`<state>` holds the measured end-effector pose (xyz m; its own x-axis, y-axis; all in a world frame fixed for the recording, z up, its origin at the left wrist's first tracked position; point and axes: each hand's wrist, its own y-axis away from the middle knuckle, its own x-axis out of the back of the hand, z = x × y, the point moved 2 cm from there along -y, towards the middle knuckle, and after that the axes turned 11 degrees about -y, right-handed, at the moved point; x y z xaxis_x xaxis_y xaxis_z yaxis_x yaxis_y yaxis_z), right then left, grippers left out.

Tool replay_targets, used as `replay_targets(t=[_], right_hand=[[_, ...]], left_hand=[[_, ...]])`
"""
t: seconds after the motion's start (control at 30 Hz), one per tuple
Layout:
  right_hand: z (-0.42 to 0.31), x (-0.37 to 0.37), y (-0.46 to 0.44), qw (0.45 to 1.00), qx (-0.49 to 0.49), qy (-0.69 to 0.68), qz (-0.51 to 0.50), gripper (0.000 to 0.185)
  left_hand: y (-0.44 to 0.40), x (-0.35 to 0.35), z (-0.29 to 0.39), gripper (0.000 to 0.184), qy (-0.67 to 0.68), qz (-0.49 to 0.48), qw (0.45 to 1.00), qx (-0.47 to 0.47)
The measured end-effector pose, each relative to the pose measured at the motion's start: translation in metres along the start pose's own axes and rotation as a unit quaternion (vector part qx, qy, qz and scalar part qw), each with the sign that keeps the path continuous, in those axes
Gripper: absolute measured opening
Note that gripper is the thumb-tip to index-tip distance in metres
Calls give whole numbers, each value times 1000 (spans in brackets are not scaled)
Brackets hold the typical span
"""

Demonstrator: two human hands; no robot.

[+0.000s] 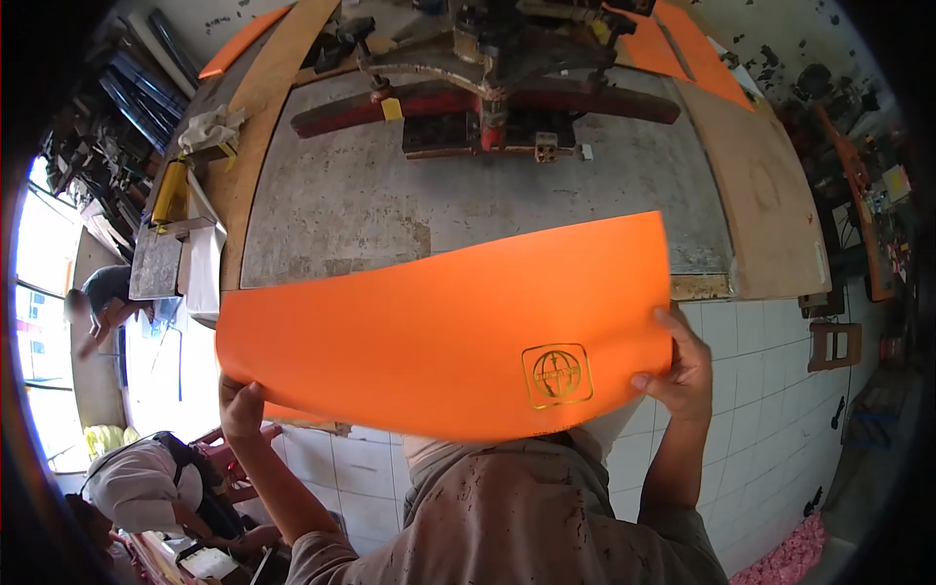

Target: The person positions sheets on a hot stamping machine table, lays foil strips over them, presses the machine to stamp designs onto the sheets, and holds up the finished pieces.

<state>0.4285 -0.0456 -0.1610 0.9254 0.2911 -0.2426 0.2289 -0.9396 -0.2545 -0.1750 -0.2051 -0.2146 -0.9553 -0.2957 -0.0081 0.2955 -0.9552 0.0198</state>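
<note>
An orange sheet (419, 341), curved and bowed, is held up in front of my body, over the near edge of the press table (322, 205). A gold globe emblem in a rounded square frame (558, 375) is printed at its lower right. My left hand (241, 405) pinches the lower left corner, thumb on the near face. My right hand (682, 369) grips the right edge, its thumb and fingers around it. Beyond the sheet stands a stamping press (487, 97) with a dark red crossbar and a small block under it.
A gold foil roll (172, 193) and a crumpled cloth (210, 132) lie on the left side. More orange sheets (653, 44) rest at the far right, another (239, 44) at far left. Other people (146, 483) are at lower left. A small stool (836, 346) stands right.
</note>
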Motion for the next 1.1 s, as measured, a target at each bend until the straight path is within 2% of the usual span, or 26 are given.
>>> replay_targets(t=[0.03,0.07,0.1,0.17,0.2,0.27,0.33,0.4,0.57,0.67,0.9,1.1], right_hand=[[-7,7,-3,999,42,7,-9,60],[-16,16,-8,996,84,14,-19,58],[-25,22,-13,991,128,20,-30,56],[-53,23,-27,978,184,65,76,48],[-72,17,-40,967,225,80,85,44],[-117,-8,-71,950,279,102,95,38],[-164,-37,-99,935,318,132,86,37],[-199,-46,-122,922,350,157,63,38],[-268,-49,-185,890,429,152,-4,35],[-298,-50,-215,871,461,172,3,33],[-343,-39,-260,866,452,213,-7,31],[-358,-43,-270,887,414,203,-14,33]], left_hand=[[-7,-2,13,45,28,-21,999,-32],[-16,-7,27,52,42,-34,993,-104],[-24,-5,40,55,39,-3,991,-131],[-44,-5,72,60,17,65,980,-186],[-58,-8,94,61,-3,101,971,-216],[-80,-52,172,58,-78,130,950,-273],[-103,-65,230,54,-127,131,944,-275],[-127,-73,276,48,-160,135,914,-347],[-178,-83,361,45,-88,73,917,-382],[-197,-79,390,49,-118,74,910,-390],[-220,-92,427,54,-130,99,903,-397],[-229,-94,452,55,-131,118,896,-407]])
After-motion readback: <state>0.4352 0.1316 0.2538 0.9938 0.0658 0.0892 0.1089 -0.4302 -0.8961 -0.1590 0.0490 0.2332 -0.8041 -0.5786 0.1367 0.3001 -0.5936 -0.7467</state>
